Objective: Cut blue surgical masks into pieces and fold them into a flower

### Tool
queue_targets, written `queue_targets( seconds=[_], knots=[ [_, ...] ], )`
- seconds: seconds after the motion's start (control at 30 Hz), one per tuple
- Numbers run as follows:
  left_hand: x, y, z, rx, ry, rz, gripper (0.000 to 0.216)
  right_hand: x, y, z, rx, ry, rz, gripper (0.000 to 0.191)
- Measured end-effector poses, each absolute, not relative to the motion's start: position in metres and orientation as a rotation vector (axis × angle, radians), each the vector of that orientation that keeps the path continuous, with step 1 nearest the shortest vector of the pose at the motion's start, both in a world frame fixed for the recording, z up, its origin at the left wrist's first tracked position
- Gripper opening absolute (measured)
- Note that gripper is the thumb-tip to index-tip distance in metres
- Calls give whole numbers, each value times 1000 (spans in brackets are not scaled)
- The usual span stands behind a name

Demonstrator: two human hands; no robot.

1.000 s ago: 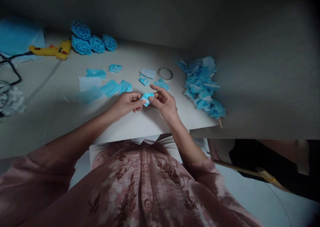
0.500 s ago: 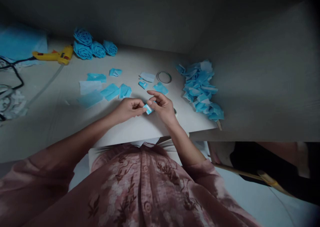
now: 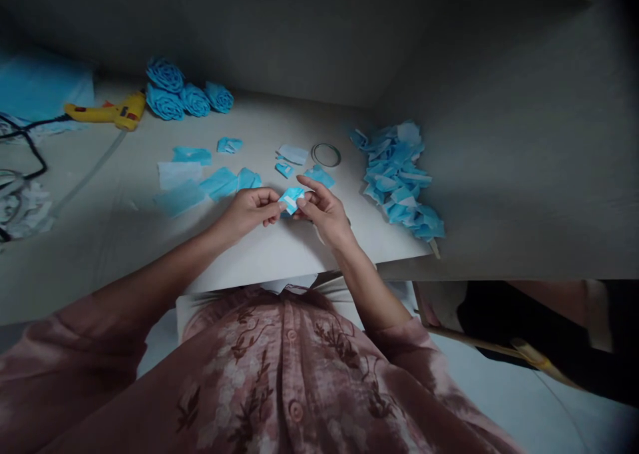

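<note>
A small folded piece of blue fabric (image 3: 292,200) with a white patch is held between my two hands above the table (image 3: 259,254). My left hand (image 3: 254,209) pinches its left edge between thumb and fingers. On the right edge, my right hand (image 3: 324,214) grips it with the thumb, while the index finger points up and away. Just beyond my hands lie a small folded blue piece (image 3: 284,170), a white-sided piece (image 3: 293,154) and a blue scrap (image 3: 319,175). A thin wire ring (image 3: 326,154) rests behind them.
Several blue fabric roses (image 3: 164,101) stand at the back left beside a yellow glue gun (image 3: 127,111). Flat cut pieces (image 3: 180,176) lie left of my hands. At the right, a long bunch of blue petals (image 3: 397,174) lies along the wall (image 3: 499,161).
Both hands have moved slightly up and apart. The blue piece between them has shifted left and away from me, and more of its surface shows.
</note>
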State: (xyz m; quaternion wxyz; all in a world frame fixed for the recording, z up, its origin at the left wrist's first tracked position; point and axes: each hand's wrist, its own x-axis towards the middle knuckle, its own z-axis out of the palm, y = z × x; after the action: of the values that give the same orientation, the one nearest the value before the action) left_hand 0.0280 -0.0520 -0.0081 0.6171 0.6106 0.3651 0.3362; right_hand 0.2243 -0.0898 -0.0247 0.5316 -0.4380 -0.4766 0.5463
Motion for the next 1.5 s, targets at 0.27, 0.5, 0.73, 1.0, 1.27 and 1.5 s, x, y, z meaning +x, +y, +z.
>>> queue_targets(
  seconds=[0.27,0.5,0.73,1.0,1.27,1.5],
  knots=[
    [25,-45,-15,1429,797,875,31,222,-94,-19,-1108,-1400,1182,76],
    [29,-41,-13,1327,844,943,30,220,-96,-27,-1162,-1360,1140,73],
    [29,-39,-16,1266,794,973,34,214,-91,-37,-1141,-1386,1121,73],
    [28,-40,-13,1379,806,905,34,207,-88,-32,-1152,-1425,1135,74],
    [30,-39,-14,1267,814,921,32,213,-86,-32,-1098,-1424,1189,69],
    [29,-41,-18,1274,813,892,38,208,-80,-29,-1079,-1333,1172,66]
  ],
)
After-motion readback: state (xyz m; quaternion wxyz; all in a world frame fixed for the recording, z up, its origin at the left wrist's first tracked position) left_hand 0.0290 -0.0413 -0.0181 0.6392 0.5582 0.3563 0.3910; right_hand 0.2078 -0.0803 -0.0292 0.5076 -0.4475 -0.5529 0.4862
